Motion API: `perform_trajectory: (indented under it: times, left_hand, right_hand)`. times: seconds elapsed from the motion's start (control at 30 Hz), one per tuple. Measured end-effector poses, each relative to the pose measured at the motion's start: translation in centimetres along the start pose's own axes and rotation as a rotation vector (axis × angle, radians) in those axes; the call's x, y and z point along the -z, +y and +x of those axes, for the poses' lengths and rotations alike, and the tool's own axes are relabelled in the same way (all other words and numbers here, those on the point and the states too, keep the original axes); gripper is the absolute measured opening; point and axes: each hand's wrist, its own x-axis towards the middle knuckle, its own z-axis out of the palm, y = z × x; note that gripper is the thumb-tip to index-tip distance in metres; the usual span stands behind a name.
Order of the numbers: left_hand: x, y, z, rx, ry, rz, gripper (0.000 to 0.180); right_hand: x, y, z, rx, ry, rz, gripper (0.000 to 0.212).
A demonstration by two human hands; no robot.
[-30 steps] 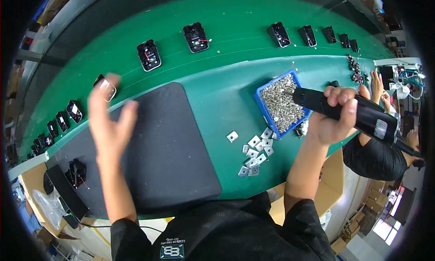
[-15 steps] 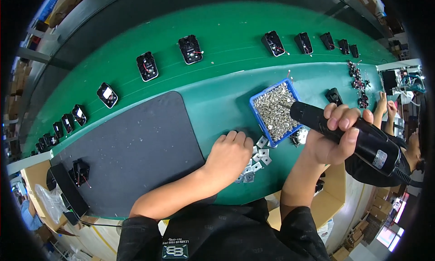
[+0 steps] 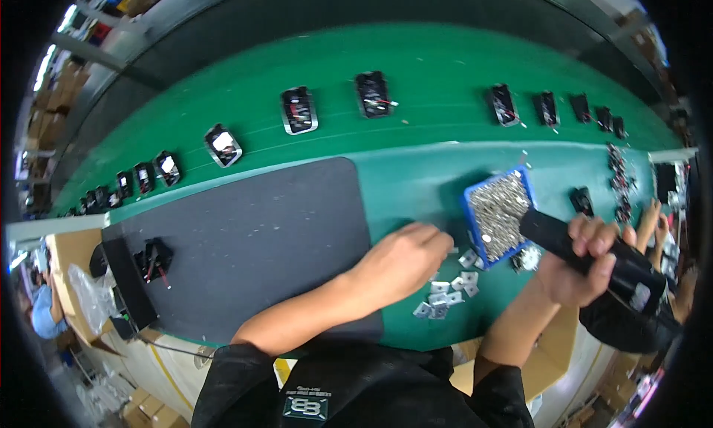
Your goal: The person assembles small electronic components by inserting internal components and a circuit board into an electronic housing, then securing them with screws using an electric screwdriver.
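Observation:
My right hand (image 3: 575, 279) grips a black electric screwdriver (image 3: 551, 233), its front end beside the blue tray (image 3: 473, 224) full of small silver screws (image 3: 499, 213). Left of that tray, my left hand (image 3: 408, 261) hovers with its fingers pinched together. A small pale bit shows at the fingertips, too blurred to name. Just below the hand lie several loose square metal plates (image 3: 448, 297), each with a hole. A round silver-white part (image 3: 528, 258) sits by the tray's lower corner.
A dark grey mat (image 3: 282, 242) covers the left of the green bench, with a black part (image 3: 154, 260) on it. Beyond, several black housings (image 3: 299, 110) stand along a green belt (image 3: 438, 116). A co-worker's hands (image 3: 653, 224) are at far right, near wired parts (image 3: 619, 179).
The whole view has swung, so the bench sits further right and lower. My left hand has lifted slightly away from the metal plates. My right hand still holds the screwdriver beside the tray.

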Motion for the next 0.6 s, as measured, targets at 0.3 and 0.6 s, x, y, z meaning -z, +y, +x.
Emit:
perform_trajectory:
  times: [0.3,0.6]
  left_hand:
    - [17.1,-9.5,-0.9,0.364,0.641,0.284,0.012]
    - [17.6,-12.7,-1.1,0.316,0.680,0.396,0.012]
  right_hand:
    - [-0.2,-1.3,-0.1,0.007,0.082,-0.058,0.045]
    - [-0.6,-0.8,-0.6,-0.024,0.092,-0.069,0.045]
